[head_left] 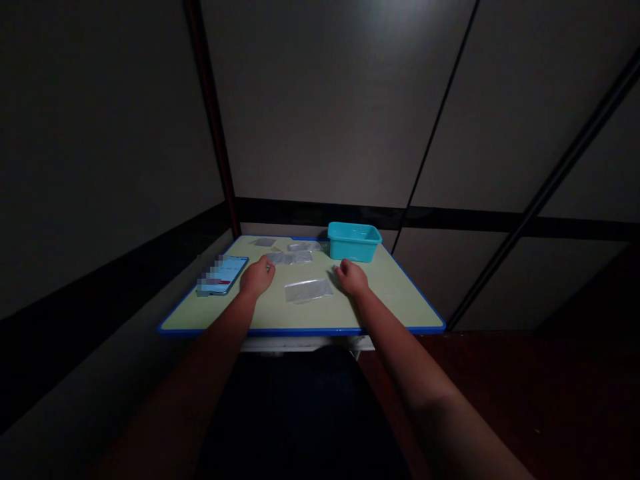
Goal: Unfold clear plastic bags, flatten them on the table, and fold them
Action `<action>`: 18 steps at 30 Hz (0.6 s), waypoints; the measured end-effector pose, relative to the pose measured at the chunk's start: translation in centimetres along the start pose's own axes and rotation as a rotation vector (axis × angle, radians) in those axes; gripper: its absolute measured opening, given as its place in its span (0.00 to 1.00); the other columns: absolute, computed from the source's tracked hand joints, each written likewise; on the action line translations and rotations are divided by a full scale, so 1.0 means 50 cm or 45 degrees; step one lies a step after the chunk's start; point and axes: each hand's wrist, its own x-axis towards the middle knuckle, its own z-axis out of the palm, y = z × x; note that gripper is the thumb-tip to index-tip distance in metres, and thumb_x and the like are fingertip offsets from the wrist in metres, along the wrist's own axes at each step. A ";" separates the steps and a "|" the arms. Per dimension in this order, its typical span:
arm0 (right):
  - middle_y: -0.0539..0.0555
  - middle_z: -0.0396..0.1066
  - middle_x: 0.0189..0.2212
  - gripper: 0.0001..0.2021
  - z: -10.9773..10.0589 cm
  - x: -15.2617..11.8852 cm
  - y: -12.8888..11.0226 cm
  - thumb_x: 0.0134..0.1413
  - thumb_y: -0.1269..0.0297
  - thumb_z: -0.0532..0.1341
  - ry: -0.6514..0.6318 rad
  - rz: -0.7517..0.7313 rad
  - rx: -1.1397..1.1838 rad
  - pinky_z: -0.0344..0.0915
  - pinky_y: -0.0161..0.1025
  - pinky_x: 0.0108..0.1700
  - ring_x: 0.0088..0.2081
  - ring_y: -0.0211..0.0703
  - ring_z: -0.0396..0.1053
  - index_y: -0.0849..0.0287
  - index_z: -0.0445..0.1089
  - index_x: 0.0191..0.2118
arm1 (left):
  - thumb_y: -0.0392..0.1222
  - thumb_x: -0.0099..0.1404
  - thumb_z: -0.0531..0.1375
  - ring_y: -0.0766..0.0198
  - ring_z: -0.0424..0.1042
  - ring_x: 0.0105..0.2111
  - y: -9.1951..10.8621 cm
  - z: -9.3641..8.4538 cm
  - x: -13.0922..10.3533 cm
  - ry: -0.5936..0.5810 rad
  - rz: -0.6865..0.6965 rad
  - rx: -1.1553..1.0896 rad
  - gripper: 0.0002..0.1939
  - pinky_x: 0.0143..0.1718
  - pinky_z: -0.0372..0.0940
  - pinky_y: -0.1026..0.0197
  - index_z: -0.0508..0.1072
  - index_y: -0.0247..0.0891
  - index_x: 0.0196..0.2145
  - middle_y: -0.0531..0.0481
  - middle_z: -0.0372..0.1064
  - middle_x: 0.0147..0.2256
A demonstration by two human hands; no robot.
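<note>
A clear plastic bag lies flat on the table between my two hands. To its left, my left hand rests low over the tabletop with the fingers curled in, close to another clear bag; whatever is in its fingers is too small to make out. My right hand is closed too, just right of the middle bag and in front of the turquoise plastic basket. Its fingertips are too dark and small to show what they hold, if anything.
More clear bags lie toward the back of the cream, blue-edged table. A phone with a lit screen is at the left edge. Panelled walls stand behind and to the left.
</note>
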 end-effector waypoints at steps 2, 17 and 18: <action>0.54 0.72 0.37 0.17 0.001 -0.004 -0.012 0.64 0.52 0.46 -0.002 -0.092 0.031 0.58 0.33 0.35 0.38 0.40 0.68 0.58 0.66 0.42 | 0.47 0.67 0.47 0.56 0.73 0.37 0.002 0.003 0.001 -0.016 -0.006 0.015 0.16 0.30 0.61 0.62 0.68 0.40 0.45 0.45 0.75 0.37; 0.59 0.67 0.45 0.12 -0.004 -0.010 -0.039 0.58 0.57 0.55 -0.085 -0.300 0.008 0.57 0.41 0.46 0.49 0.49 0.59 0.60 0.67 0.41 | 0.51 0.68 0.44 0.50 0.74 0.39 0.015 0.003 0.002 -0.095 0.027 0.144 0.21 0.34 0.63 0.57 0.67 0.37 0.47 0.39 0.75 0.39; 0.59 0.67 0.45 0.12 -0.004 -0.010 -0.039 0.58 0.57 0.55 -0.094 -0.305 0.005 0.57 0.41 0.46 0.49 0.49 0.59 0.60 0.67 0.40 | 0.51 0.68 0.44 0.50 0.74 0.39 0.015 0.003 0.002 -0.095 0.030 0.145 0.21 0.34 0.63 0.57 0.68 0.37 0.47 0.39 0.75 0.39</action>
